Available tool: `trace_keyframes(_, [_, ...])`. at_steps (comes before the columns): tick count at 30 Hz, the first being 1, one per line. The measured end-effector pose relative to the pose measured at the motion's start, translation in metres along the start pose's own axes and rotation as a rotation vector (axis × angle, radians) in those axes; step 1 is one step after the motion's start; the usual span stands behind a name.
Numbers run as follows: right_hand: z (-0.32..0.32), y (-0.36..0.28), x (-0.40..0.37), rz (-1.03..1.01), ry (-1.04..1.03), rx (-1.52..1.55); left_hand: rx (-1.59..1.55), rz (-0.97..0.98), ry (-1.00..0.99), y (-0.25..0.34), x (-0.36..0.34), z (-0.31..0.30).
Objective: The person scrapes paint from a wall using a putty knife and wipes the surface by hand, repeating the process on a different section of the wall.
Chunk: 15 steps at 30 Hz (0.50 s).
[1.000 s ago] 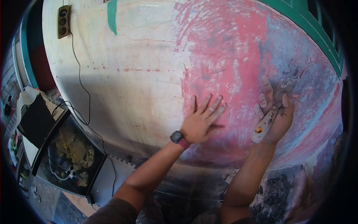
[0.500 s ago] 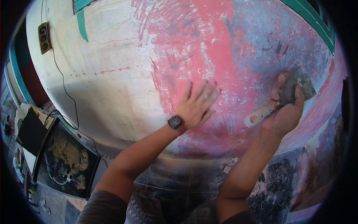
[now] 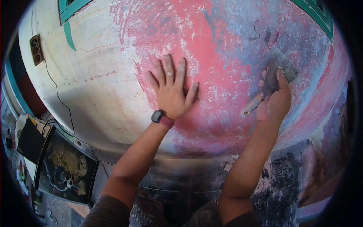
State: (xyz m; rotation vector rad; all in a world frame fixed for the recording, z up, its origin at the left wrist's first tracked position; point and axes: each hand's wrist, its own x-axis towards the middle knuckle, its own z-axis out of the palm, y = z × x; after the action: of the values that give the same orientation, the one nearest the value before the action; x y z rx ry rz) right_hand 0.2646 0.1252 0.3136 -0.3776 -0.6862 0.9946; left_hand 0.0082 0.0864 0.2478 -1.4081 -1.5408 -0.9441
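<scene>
My left hand [image 3: 171, 92] lies on the wall [image 3: 219, 89] with its fingers spread, over worn pink paint beside a whitish area. A dark watch with a reddish strap [image 3: 162, 118] is round that wrist. To the right, my right hand [image 3: 278, 92] is wrapped round a scraper [image 3: 285, 68], its wide grey blade pointing up and to the right against the blue-grey paint. The scraper's worn handle sticks out at the lower left of the hand. Scratched pink, white and blue patches cover the wall around both hands.
A wall socket [image 3: 36, 50] with a hanging black cable is at the upper left. Green frames show at the top left and top right [image 3: 315, 15]. At the lower left stands a dark glossy panel [image 3: 66, 166] beside papers. Dark, stained floor tiles [image 3: 170, 178] lie below the wall.
My left hand has moved left and slightly up across the wall. My right hand, with the scraper, has shifted left and a little up. The whole view has shifted slightly.
</scene>
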Motion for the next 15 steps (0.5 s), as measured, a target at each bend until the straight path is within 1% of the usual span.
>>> trace_keyframes(1, [-0.001, 0.000, 0.000, 0.013, -0.012, -0.001, 0.055, 0.026, -0.025, -0.002, -0.004, 0.007])
trace_keyframes(4, [0.002, 0.001, -0.001, 0.022, -0.012, 0.004, 0.046, 0.066, -0.039, -0.006, -0.008, 0.006])
trace_keyframes(6, [0.009, 0.001, -0.006, 0.002, 0.030, -0.002, -0.009, 0.083, -0.067, -0.009, -0.012, 0.001])
trace_keyframes(8, [0.010, 0.002, -0.010, -0.024, -0.008, -0.015, -0.075, 0.108, -0.082, -0.015, -0.014, -0.004])
trace_keyframes(9, [0.013, 0.003, -0.013, -0.038, -0.032, -0.018, -0.158, 0.094, -0.087, -0.015, -0.015, -0.010])
trace_keyframes(11, [0.025, 0.012, -0.019, -0.158, 0.028, -0.031, -0.358, 0.062, 0.047, -0.015, -0.013, -0.019])
trace_keyframes(13, [0.035, 0.021, -0.028, -0.274, -0.005, -0.120, -0.519, -0.003, 0.237, -0.008, -0.005, -0.030])
trace_keyframes(15, [0.045, 0.025, -0.040, -0.364, -0.117, -0.239, -0.796, -0.157, 0.228, 0.000, 0.001, -0.036])
